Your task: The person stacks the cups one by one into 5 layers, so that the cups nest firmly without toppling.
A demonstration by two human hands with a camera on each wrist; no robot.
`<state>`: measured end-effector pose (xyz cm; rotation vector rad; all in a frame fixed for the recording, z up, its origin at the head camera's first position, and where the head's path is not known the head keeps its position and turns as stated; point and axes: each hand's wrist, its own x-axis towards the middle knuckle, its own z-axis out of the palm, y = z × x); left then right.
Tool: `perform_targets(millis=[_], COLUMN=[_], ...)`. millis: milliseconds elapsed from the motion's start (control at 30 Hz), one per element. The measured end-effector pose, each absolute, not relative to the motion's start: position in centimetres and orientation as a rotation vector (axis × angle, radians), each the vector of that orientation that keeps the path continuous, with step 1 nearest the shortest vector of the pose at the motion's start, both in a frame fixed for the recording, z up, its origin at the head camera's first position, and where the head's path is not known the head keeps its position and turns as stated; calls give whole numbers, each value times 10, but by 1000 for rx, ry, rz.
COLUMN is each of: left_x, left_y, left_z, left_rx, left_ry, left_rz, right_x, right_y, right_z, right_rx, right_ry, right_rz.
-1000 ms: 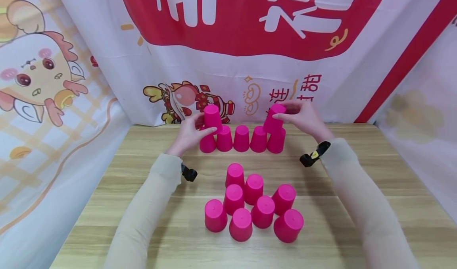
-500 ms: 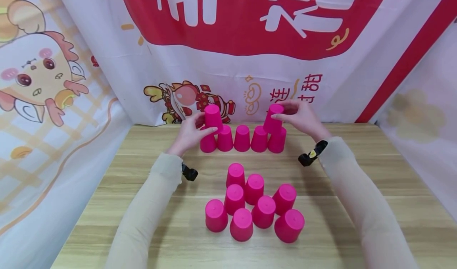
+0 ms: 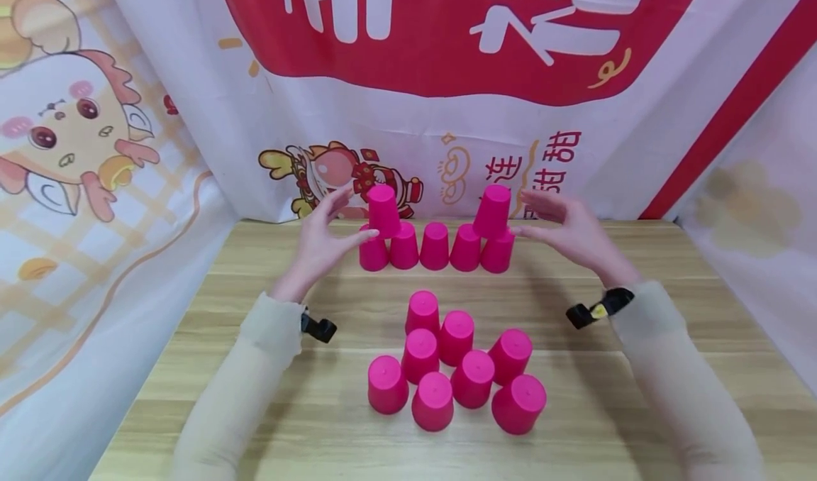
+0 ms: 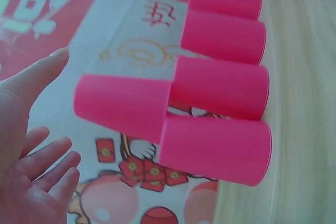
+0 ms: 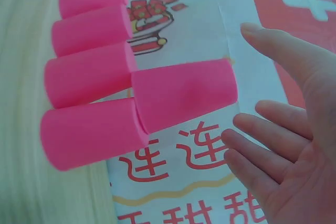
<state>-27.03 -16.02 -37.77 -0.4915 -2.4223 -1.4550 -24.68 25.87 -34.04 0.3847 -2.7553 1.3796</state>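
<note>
Several pink cups stand upside down in a row at the back of the table, the middle cup (image 3: 435,247) among them. One upper cup (image 3: 384,213) straddles the two leftmost cups, and another upper cup (image 3: 493,213) straddles the two rightmost. My left hand (image 3: 322,243) is just left of the left upper cup, thumb and fingers spread; the left wrist view shows a gap between hand and cup (image 4: 123,103). To the right of the other upper cup, my right hand (image 3: 571,236) is likewise spread. In the right wrist view its fingers are apart from that cup (image 5: 186,93).
Nearer the front, a loose group of upside-down pink cups stands on the wooden table (image 3: 306,410), including a front cup (image 3: 432,401) and a right cup (image 3: 519,404). A printed cloth (image 3: 408,126) hangs right behind the back row.
Both hands have let go of the two upper cups and drawn outward, left hand to the left, right hand to the right. The upper cups stay on the row.
</note>
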Motion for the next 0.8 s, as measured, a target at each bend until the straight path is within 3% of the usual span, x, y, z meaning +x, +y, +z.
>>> perform_targets(millis=[400,800], left_x=[-211,-190], left_y=[-142,-117], left_z=[-392,-415], left_rx=[-646,-782], left_ry=[-2478,-2577], left_rz=[-1637,-1822], right_x=[-172,-131], right_y=[270,259], right_z=[-370,-400], right_rx=[428,513], right_ry=[-2887,-2894], right_rz=[1295,1529])
